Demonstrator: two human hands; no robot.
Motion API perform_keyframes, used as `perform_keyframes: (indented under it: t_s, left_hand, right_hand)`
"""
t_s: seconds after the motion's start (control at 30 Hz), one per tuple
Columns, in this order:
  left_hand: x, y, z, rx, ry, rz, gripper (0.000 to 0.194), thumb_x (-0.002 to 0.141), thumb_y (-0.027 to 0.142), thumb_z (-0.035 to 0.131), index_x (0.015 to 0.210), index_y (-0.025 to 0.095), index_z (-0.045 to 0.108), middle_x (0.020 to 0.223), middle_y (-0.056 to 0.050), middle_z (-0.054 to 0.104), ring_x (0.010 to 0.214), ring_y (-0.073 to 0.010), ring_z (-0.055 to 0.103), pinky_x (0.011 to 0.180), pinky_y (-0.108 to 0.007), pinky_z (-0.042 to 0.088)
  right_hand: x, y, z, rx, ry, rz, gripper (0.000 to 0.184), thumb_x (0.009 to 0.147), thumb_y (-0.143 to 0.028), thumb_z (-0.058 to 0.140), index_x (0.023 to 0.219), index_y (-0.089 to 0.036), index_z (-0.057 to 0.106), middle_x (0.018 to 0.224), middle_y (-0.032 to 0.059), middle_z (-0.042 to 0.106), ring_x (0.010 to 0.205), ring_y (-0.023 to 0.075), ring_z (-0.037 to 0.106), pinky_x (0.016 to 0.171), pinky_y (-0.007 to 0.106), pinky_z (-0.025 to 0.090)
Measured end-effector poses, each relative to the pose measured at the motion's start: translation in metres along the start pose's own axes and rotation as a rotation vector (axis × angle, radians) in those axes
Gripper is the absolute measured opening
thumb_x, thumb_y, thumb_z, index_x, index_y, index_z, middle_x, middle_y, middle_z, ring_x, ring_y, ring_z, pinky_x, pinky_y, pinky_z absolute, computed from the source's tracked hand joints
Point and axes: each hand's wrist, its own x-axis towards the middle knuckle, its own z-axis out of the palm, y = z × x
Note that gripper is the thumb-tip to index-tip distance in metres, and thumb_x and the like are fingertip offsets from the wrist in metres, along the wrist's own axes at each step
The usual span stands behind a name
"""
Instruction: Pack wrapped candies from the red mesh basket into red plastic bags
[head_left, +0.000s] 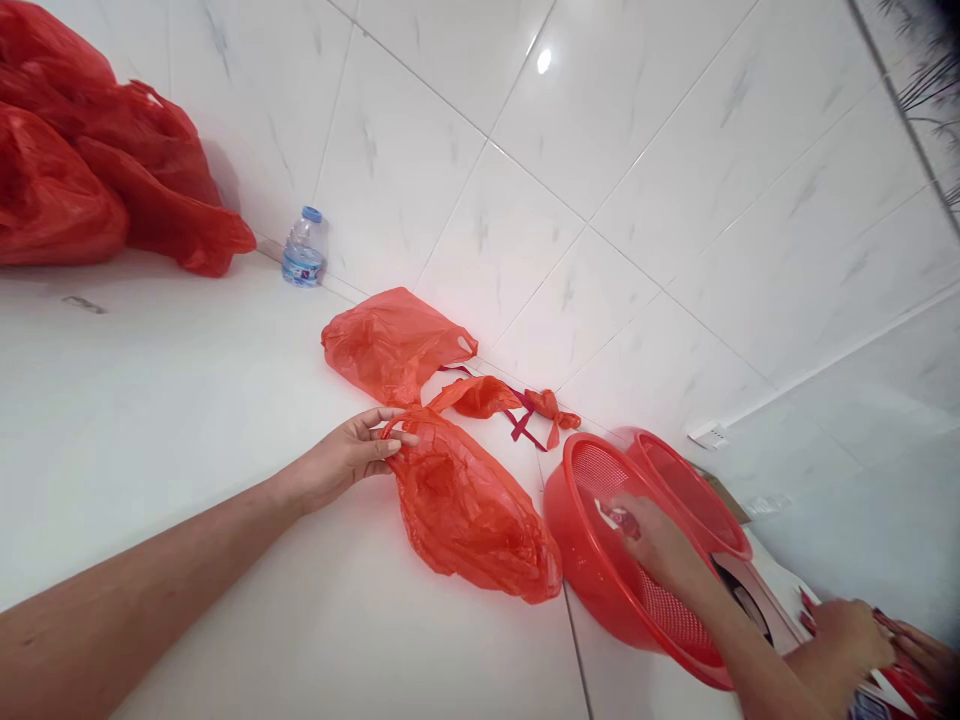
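My left hand (352, 455) reaches across the white surface and pinches the handle of a crumpled red plastic bag (469, 510) between thumb and fingers. A second red plastic bag (386, 345) lies just behind it against the tiled wall. My right hand (649, 540) is inside a red plastic colander (592, 560) that leans on a second red basin (697, 495). Its fingers are blurred next to a small red and white item, so I cannot tell its grip.
Large full red bags (90, 150) are piled at the far left. A small water bottle (304, 246) stands by the wall. Red ribbon scraps (536, 410) lie near the corner. Another person's hands (855, 630) work over printed packaging at the lower right.
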Motion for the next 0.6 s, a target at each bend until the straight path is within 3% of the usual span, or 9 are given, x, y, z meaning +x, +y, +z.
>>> perform_keyframes:
  t_s: [0.1, 0.2, 0.33, 0.47, 0.6]
  left_hand:
    - [0.000, 0.000, 0.000, 0.003, -0.004, -0.006, 0.040, 0.075, 0.025, 0.071, 0.113, 0.028, 0.056, 0.105, -0.003, 0.068, 0.082, -0.0123, 0.061, 0.082, -0.034, 0.050]
    - [-0.001, 0.001, 0.001, 0.006, -0.004, -0.011, 0.040, 0.075, 0.025, 0.072, 0.112, 0.029, 0.057, 0.107, -0.003, 0.068, 0.081, -0.0123, 0.061, 0.081, -0.033, 0.049]
    - [-0.001, 0.001, 0.000, -0.011, -0.010, -0.015, 0.043, 0.073, 0.024, 0.073, 0.113, 0.028, 0.057, 0.107, -0.004, 0.068, 0.081, -0.0130, 0.062, 0.082, -0.035, 0.049]
    - [0.000, 0.000, -0.001, -0.016, -0.003, -0.017, 0.044, 0.072, 0.023, 0.074, 0.113, 0.027, 0.056, 0.107, -0.005, 0.069, 0.081, -0.0132, 0.063, 0.081, -0.034, 0.049]
    - [-0.001, 0.002, 0.002, -0.026, 0.003, -0.008, 0.042, 0.071, 0.023, 0.075, 0.109, 0.025, 0.058, 0.104, -0.004, 0.070, 0.079, -0.0147, 0.065, 0.079, -0.034, 0.050]
  right_hand:
    - [0.005, -0.032, -0.019, 0.073, -0.004, -0.085, 0.039, 0.071, -0.014, 0.046, 0.107, -0.025, 0.057, 0.104, 0.0055, 0.059, 0.083, 0.0194, 0.058, 0.066, 0.031, 0.050]
    - [-0.001, -0.087, -0.028, 0.175, -0.010, -0.225, 0.045, 0.070, -0.007, 0.044, 0.107, -0.028, 0.055, 0.107, 0.0049, 0.055, 0.084, 0.0183, 0.055, 0.065, 0.029, 0.049]
    - [-0.007, -0.150, -0.008, 0.233, -0.130, -0.372, 0.049, 0.068, 0.001, 0.041, 0.103, -0.030, 0.056, 0.098, 0.0024, 0.051, 0.074, 0.0136, 0.052, 0.059, 0.024, 0.045]
    - [0.002, -0.174, 0.024, 0.304, -0.202, -0.445, 0.051, 0.070, -0.002, 0.049, 0.112, -0.031, 0.055, 0.104, 0.0021, 0.048, 0.082, 0.0130, 0.054, 0.070, 0.026, 0.048]
    - [0.008, -0.170, 0.021, 0.345, -0.231, -0.397, 0.054, 0.077, -0.020, 0.058, 0.127, -0.037, 0.046, 0.130, 0.0014, 0.040, 0.117, 0.0179, 0.047, 0.094, 0.033, 0.045]
